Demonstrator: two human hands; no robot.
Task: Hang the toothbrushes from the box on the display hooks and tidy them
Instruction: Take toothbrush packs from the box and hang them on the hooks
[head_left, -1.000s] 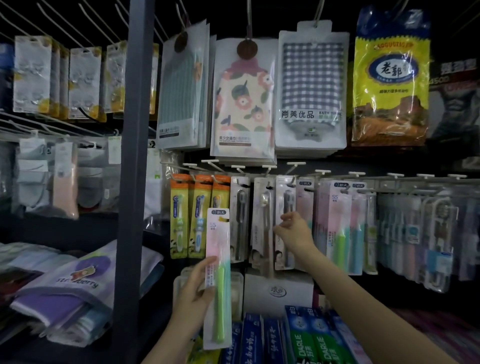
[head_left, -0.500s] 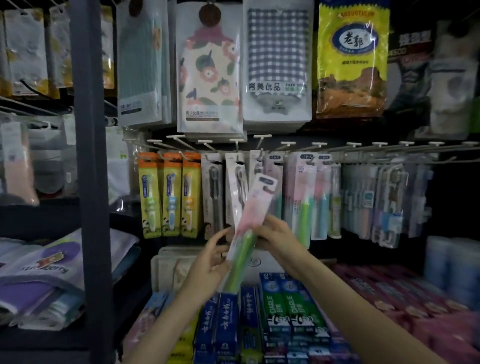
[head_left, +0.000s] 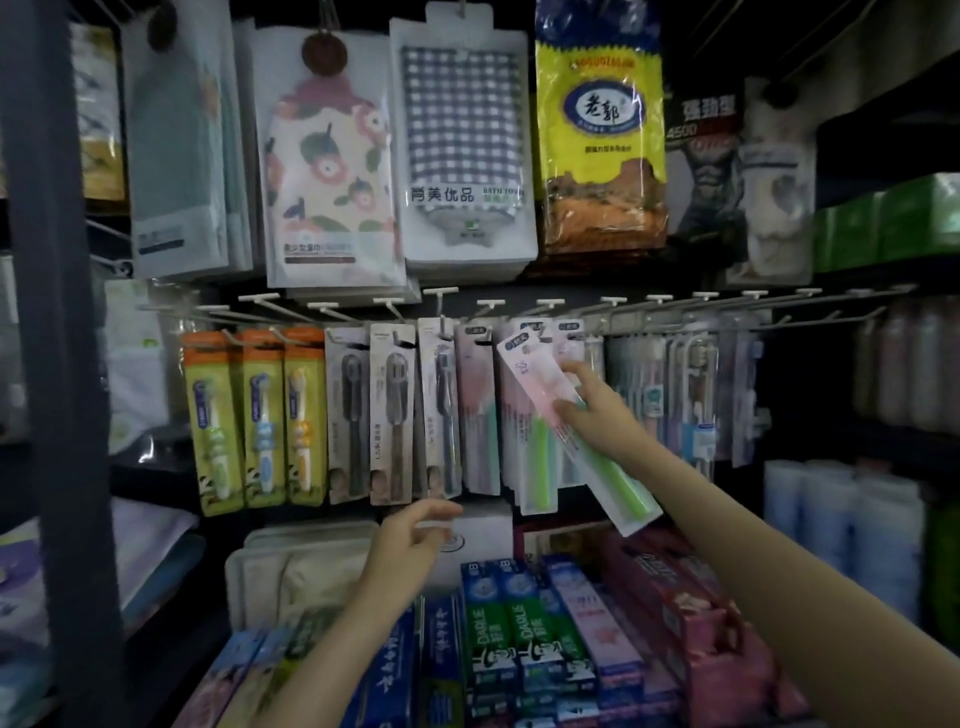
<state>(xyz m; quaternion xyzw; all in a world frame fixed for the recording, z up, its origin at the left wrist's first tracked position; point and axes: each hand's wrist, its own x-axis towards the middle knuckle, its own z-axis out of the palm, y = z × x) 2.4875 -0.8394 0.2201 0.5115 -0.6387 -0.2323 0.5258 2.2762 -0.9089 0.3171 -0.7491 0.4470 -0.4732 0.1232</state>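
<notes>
Step in hand: hanging one carded toothbrush on the display hooks.

I see the toothbrush pack (head_left: 566, 426), a pink-and-white card with a green handle, tilted with its top toward the hook row (head_left: 550, 302), in front of the matching pink packs (head_left: 524, 415) already hanging. The right hand (head_left: 597, 410) pinches it at mid-card; its fingers (head_left: 576, 370) are clenched on the card. The left hand (head_left: 410, 535) is released and empty below the grey packs (head_left: 392, 415). I advise squaring the card upright, then threading its hang hole onto the prong.
</notes>
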